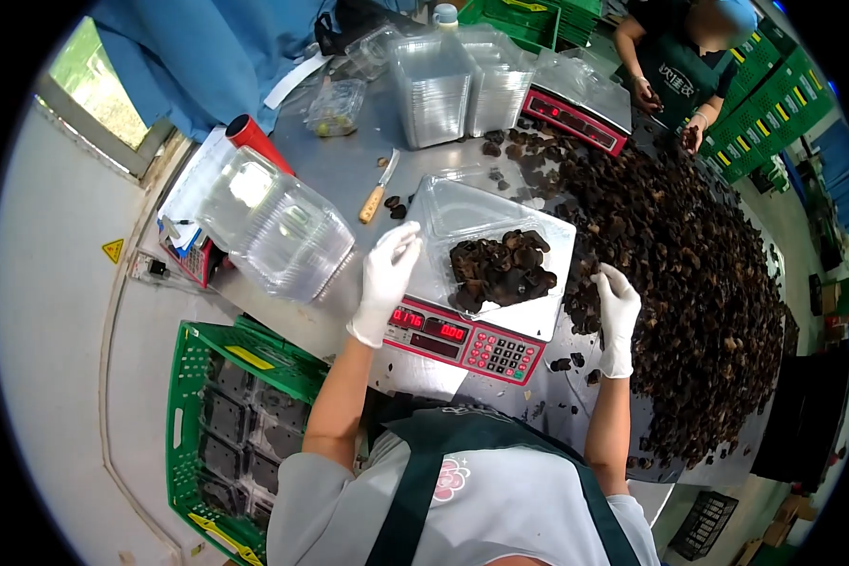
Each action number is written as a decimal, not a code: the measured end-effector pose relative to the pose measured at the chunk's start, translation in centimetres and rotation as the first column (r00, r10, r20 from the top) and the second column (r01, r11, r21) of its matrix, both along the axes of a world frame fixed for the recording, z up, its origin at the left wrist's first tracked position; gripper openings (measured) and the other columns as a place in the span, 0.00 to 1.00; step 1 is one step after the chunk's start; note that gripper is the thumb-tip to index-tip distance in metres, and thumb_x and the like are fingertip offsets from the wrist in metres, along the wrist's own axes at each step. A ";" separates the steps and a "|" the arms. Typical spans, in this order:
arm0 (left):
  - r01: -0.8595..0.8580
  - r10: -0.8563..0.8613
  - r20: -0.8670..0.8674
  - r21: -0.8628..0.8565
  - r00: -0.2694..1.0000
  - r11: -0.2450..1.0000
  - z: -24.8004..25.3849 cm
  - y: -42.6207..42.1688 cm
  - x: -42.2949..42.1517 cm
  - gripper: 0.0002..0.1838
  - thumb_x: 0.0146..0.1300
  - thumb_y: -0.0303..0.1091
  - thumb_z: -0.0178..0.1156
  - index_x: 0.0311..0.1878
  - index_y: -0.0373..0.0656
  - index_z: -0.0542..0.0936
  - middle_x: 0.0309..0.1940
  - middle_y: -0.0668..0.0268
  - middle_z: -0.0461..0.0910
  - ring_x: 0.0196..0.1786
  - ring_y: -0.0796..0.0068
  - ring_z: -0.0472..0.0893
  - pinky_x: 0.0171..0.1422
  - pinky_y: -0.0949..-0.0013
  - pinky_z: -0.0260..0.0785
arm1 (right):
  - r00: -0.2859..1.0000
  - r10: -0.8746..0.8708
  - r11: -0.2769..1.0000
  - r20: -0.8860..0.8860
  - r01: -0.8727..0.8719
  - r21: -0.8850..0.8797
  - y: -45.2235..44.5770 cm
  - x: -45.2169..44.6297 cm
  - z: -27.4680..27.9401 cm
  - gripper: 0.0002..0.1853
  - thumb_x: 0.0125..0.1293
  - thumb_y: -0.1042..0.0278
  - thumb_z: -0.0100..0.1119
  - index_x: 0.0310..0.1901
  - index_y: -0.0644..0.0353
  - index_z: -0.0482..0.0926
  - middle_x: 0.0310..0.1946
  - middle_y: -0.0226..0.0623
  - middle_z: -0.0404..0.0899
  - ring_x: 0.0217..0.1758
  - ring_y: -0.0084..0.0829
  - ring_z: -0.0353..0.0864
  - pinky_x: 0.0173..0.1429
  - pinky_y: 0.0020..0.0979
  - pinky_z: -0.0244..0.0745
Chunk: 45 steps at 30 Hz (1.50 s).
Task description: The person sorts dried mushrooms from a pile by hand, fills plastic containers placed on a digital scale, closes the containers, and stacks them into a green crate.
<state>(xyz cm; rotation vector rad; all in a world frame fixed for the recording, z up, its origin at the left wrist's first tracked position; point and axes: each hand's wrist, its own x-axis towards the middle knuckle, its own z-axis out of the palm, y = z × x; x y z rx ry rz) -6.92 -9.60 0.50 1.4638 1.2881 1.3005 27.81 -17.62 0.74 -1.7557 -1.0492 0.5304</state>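
A clear plastic clamshell box [462, 209] lies with its lid raised on the red-and-white digital scale [558, 247]. Dark wood ear mushrooms [502, 269] fill its base. My left hand [387, 278], in a white glove, is beside the scale's left edge, fingers stretched upward and holding nothing I can see. Off the scale's right side is my right hand [618, 316], also gloved, at the edge of a big heap of wood ear mushrooms [689, 292]. Its fingers are slightly bent and apart, with nothing visible in them. The red display appears to read 0.176 and 0.00.
Stacked clear boxes [278, 226] lie at left, and taller stacks [431, 90] stand behind. A knife [379, 189] rests behind the scale. Filled boxes sit in a green crate [181, 415] at lower left. Across the table, a co-worker [681, 80] handles mushrooms near a second scale [575, 118].
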 end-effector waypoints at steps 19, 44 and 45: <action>0.189 -0.178 -0.074 0.173 0.981 0.967 3.8 -1.9 3.0 0.20 0.59 0.32 0.66 0.54 0.38 0.77 0.44 0.62 0.80 0.46 0.70 0.80 0.52 0.68 0.71 | 0.968 0.081 0.996 -0.239 -0.087 -0.015 -2.1 -1.8 3.0 0.14 0.70 0.66 0.56 0.51 0.65 0.80 0.44 0.35 0.84 0.48 0.24 0.80 0.54 0.25 0.73; 0.232 -0.159 0.263 -0.275 0.952 0.933 -3.1 -10.3 3.2 0.07 0.66 0.23 0.56 0.45 0.36 0.71 0.27 0.64 0.80 0.25 0.82 0.79 0.27 0.77 0.70 | 0.777 0.298 0.924 -0.554 -0.381 -0.036 -3.8 -4.6 -1.5 0.06 0.61 0.81 0.55 0.39 0.61 0.74 0.25 0.26 0.77 0.24 0.16 0.72 0.32 0.18 0.67; 0.190 -0.153 0.158 -0.250 0.975 0.949 -3.5 -10.7 2.6 0.09 0.65 0.23 0.57 0.46 0.37 0.71 0.28 0.63 0.81 0.27 0.81 0.81 0.31 0.75 0.72 | 0.786 0.350 0.917 -0.510 -0.399 0.013 -4.2 -5.1 -1.1 0.06 0.61 0.81 0.56 0.39 0.61 0.74 0.26 0.26 0.76 0.26 0.15 0.71 0.34 0.18 0.67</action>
